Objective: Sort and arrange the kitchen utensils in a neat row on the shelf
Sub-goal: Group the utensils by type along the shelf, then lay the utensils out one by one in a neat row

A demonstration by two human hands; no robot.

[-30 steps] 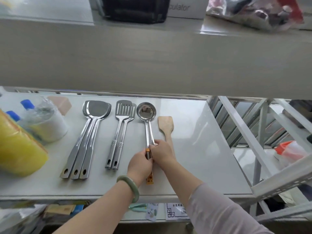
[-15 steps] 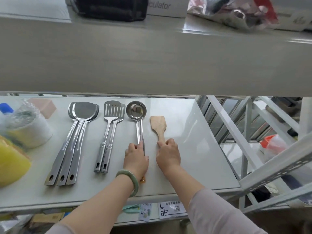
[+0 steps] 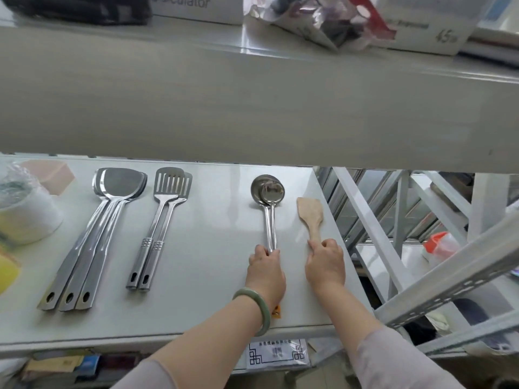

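Note:
On the white shelf [image 3: 213,276] lie four groups of utensils, handles toward me. At the left are stacked steel turners [image 3: 112,197], then stacked slotted spatulas [image 3: 165,203]. Further right lie steel ladles [image 3: 268,192], stacked one on another. My left hand [image 3: 265,272], with a green bangle on the wrist, rests on their handles and grips them. The wooden spatula [image 3: 310,213] lies at the far right, near the shelf's right edge. My right hand [image 3: 325,265] covers and holds its handle.
An upper shelf [image 3: 252,102] overhangs the row, with boxes and a foil bag on top. A wrapped white roll [image 3: 25,217], a pink block [image 3: 53,175] and a yellow pack [image 3: 7,272] crowd the left end. White rack struts [image 3: 373,237] stand right of the shelf.
Both hands have slid the ladles and the wooden spatula to the right, opening a wide gap beside the slotted spatulas. One second ago both hands were together on the ladle handles.

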